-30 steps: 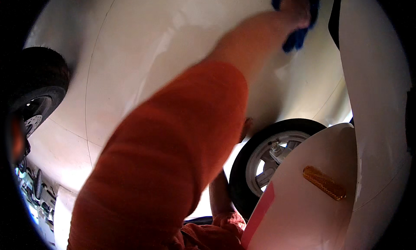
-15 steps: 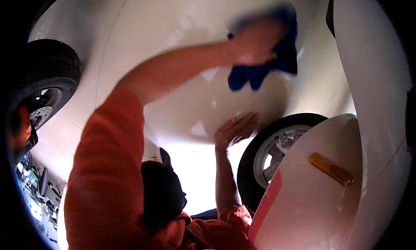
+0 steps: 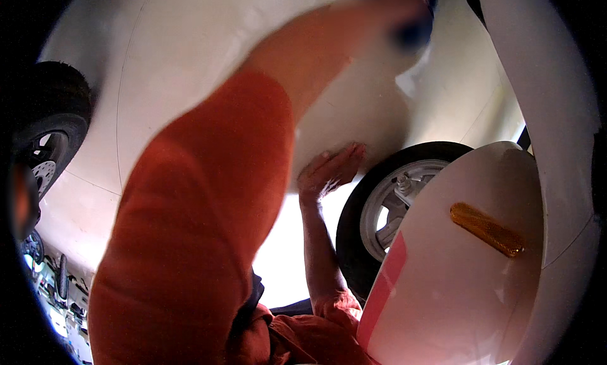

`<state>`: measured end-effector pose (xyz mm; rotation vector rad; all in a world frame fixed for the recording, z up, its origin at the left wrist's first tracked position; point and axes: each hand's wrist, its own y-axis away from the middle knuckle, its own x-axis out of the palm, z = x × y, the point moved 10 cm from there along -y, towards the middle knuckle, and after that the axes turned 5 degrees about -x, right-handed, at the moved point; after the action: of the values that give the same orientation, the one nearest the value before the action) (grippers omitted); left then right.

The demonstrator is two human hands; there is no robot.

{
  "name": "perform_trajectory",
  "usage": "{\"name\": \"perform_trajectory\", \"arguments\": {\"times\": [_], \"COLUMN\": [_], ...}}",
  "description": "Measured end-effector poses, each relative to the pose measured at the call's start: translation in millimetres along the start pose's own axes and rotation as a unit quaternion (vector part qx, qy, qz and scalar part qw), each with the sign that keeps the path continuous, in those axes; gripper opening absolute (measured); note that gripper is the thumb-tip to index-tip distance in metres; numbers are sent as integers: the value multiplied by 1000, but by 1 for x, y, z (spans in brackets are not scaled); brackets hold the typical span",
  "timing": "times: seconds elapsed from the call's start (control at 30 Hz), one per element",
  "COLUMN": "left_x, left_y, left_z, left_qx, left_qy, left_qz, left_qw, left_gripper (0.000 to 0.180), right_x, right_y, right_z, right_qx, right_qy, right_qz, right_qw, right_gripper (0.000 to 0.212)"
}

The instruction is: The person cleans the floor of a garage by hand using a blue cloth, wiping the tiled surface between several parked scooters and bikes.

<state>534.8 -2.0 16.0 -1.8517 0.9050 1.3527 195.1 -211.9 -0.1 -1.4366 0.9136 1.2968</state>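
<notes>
My left arm, in an orange-red sleeve, reaches across to the top of the view. At its end my left hand (image 3: 398, 1) is blurred and partly cut off by the upper edge. It holds a dark blue cloth (image 3: 414, 35), which shows only in part beside the hand. Lower down, my right hand (image 3: 333, 170) lies with fingers stretched out against the pale floor (image 3: 202, 42), just left of a black tyre (image 3: 354, 216). Nothing shows in that hand.
A white curved fender (image 3: 468, 295) with an amber reflector (image 3: 487, 229) and a pink stripe covers part of the tyre. A pale panel (image 3: 556, 112) rises along the right. Another wheel (image 3: 60, 121) stands at the left, with small blurred parts (image 3: 60, 289) below it.
My left hand has moved upward with the blue cloth, partly out of view. Its sleeve now fills more of the middle. The right hand appears slightly higher and further left as the view shifts.
</notes>
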Motion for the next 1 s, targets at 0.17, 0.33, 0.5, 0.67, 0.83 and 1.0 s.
{"name": "perform_trajectory", "arguments": {"times": [0.17, 0.33, 0.5, 0.67, 0.83, 1.0], "left_x": [21, 57, 58, -17, -37, -57], "left_y": [107, 198, 132, -22, -102, -101], "left_z": [-126, -184, -133, -3, 183, 282], "left_qx": [241, 505, 452, 170, 12, -108], "left_qy": [-12, 95, 137, 114, 17, -30], "left_qz": [63, 202, 128, 163, 59, -5], "left_qw": [968, 834, 872, 965, 998, 994], "left_gripper": [62, 61, 62, 63, 70, 73], "right_x": [-4, -7, -9, -14, -2, -13], "right_y": [-4, -7, -14, -18, -12, -18], "right_z": [6, 15, 17, 12, 12, 20], "right_qx": [-2, 6, 27, 33, 28, 57], "right_qy": [-30, -13, -12, -11, -20, -39], "right_qz": [-3, 12, 17, 12, 47, 49], "right_qw": [1000, 1000, 999, 999, 998, 996], "right_gripper": [57, 56, 56, 57, 55, 56]}}
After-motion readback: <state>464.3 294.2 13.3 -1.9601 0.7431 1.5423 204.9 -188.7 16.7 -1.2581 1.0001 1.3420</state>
